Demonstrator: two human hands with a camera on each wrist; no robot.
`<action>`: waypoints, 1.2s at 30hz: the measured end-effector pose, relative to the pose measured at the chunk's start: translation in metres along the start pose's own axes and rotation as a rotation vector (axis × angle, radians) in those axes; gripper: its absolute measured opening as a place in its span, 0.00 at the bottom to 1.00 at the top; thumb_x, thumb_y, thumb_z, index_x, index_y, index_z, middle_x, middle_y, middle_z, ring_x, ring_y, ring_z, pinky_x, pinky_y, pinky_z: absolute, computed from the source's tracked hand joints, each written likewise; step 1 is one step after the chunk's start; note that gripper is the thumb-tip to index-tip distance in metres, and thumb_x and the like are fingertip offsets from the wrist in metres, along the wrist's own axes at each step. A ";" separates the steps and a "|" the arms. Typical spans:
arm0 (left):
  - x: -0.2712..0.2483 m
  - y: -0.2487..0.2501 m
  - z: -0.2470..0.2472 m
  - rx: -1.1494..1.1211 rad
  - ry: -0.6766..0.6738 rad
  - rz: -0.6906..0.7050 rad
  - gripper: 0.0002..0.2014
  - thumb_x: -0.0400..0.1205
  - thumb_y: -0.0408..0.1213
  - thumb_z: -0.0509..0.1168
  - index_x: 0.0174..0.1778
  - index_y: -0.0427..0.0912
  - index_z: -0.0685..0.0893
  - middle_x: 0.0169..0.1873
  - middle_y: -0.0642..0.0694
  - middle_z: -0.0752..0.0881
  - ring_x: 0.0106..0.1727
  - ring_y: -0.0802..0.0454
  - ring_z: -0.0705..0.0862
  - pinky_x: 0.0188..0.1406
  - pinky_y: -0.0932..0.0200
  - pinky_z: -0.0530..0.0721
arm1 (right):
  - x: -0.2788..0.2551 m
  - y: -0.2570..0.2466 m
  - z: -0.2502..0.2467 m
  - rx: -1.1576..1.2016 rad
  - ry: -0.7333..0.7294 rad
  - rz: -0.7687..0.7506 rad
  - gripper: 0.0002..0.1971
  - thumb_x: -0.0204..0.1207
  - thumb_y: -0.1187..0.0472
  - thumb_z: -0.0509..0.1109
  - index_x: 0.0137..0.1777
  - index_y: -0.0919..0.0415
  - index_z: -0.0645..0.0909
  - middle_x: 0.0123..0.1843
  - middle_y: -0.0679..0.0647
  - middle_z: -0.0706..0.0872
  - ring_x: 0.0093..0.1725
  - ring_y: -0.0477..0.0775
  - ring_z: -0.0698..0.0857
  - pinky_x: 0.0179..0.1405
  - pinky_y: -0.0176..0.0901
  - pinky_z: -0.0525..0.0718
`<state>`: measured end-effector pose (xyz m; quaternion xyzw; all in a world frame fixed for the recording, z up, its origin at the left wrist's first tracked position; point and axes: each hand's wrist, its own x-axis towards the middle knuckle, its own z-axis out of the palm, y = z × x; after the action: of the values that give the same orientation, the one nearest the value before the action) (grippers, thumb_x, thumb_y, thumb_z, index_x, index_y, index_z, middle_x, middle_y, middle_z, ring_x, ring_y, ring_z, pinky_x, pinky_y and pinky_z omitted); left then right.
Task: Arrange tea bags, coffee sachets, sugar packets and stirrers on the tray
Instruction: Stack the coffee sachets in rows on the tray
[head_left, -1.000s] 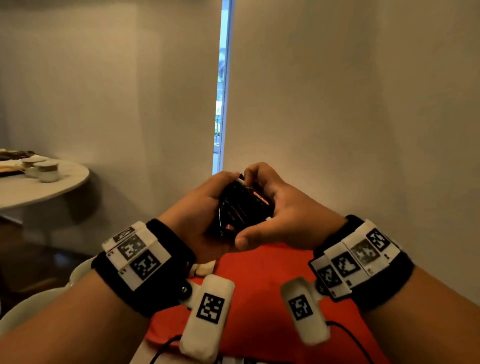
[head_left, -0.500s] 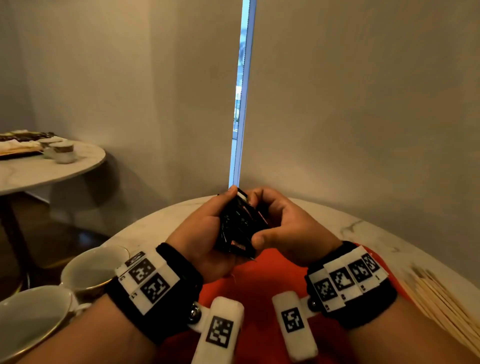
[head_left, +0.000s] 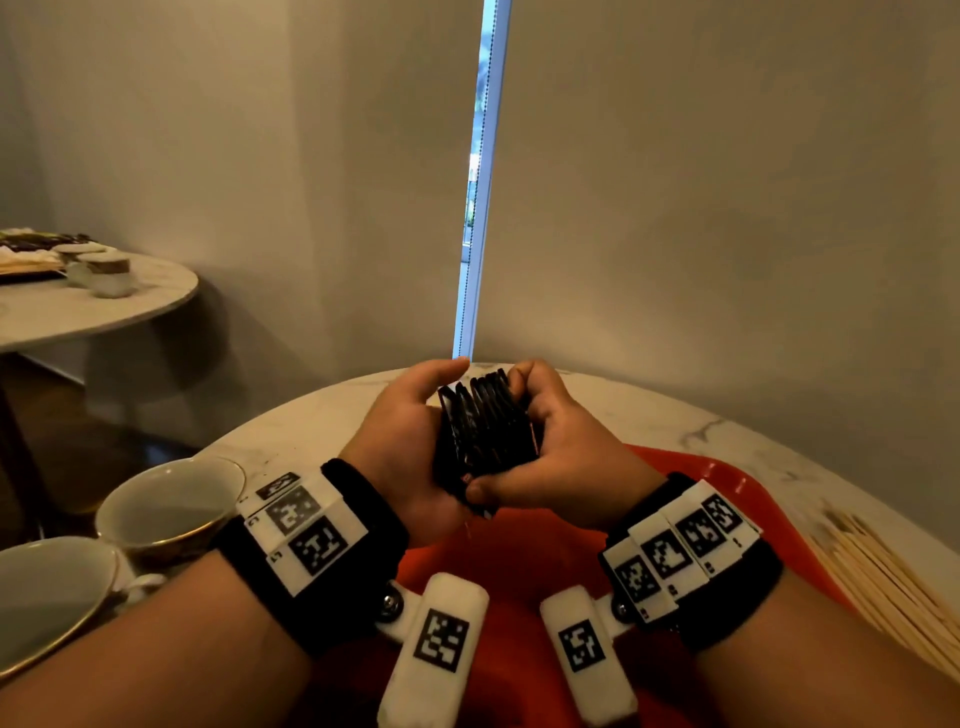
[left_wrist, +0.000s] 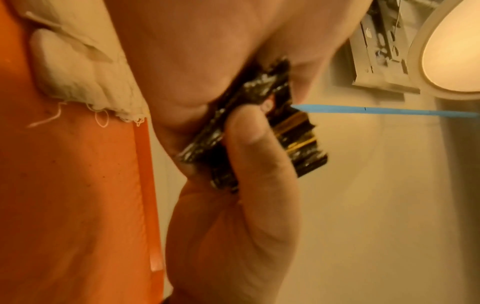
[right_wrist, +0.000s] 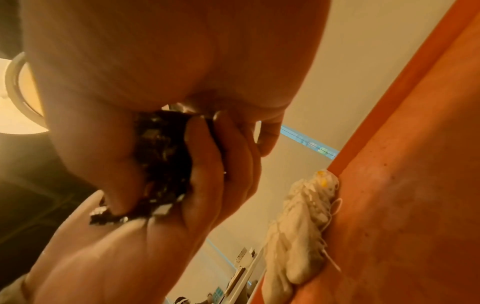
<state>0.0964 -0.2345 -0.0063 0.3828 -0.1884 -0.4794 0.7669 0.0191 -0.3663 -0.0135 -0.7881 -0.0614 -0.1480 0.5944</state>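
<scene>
Both hands hold a stack of glossy black foil sachets (head_left: 485, 428) above the orange plastic tray (head_left: 727, 483) on the white marble tabletop (head_left: 322, 415): the left hand (head_left: 405, 447) cups it, the right hand (head_left: 556, 457) pinches it with curled fingers. Judged step: squaring the stack. Next: lowering it onto bare tray beside the white tea bags (right_wrist: 303, 222). Sachet print is illegible; the tray floor is largely hidden; the pale wooden stirrers (head_left: 893, 582) are cut off.

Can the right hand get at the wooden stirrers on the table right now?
Probably not yet: the right hand and left hand both grip the black sachets. The stirrers lie unobstructed beside it.
</scene>
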 end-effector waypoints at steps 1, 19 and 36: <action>0.000 0.002 -0.001 -0.018 -0.020 -0.008 0.27 0.85 0.52 0.53 0.48 0.30 0.86 0.37 0.34 0.87 0.30 0.41 0.88 0.25 0.55 0.87 | 0.000 0.002 0.002 0.018 0.024 -0.005 0.34 0.56 0.76 0.80 0.53 0.57 0.62 0.48 0.59 0.80 0.43 0.58 0.86 0.42 0.63 0.89; -0.008 0.003 0.002 -0.016 -0.049 -0.026 0.26 0.86 0.41 0.48 0.43 0.30 0.88 0.34 0.33 0.88 0.24 0.41 0.87 0.18 0.55 0.84 | -0.002 0.008 0.001 0.044 0.051 -0.094 0.33 0.57 0.74 0.82 0.52 0.54 0.65 0.49 0.54 0.82 0.46 0.56 0.87 0.42 0.55 0.90; -0.003 0.001 -0.005 0.006 -0.024 0.063 0.22 0.69 0.42 0.65 0.60 0.41 0.80 0.41 0.39 0.84 0.35 0.45 0.85 0.33 0.54 0.87 | 0.007 0.015 -0.003 0.181 0.077 -0.133 0.28 0.54 0.55 0.73 0.58 0.60 0.80 0.68 0.61 0.80 0.67 0.56 0.81 0.59 0.46 0.81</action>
<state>0.0989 -0.2292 -0.0082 0.3732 -0.2108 -0.4590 0.7782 0.0298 -0.3737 -0.0246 -0.7192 -0.1038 -0.2112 0.6538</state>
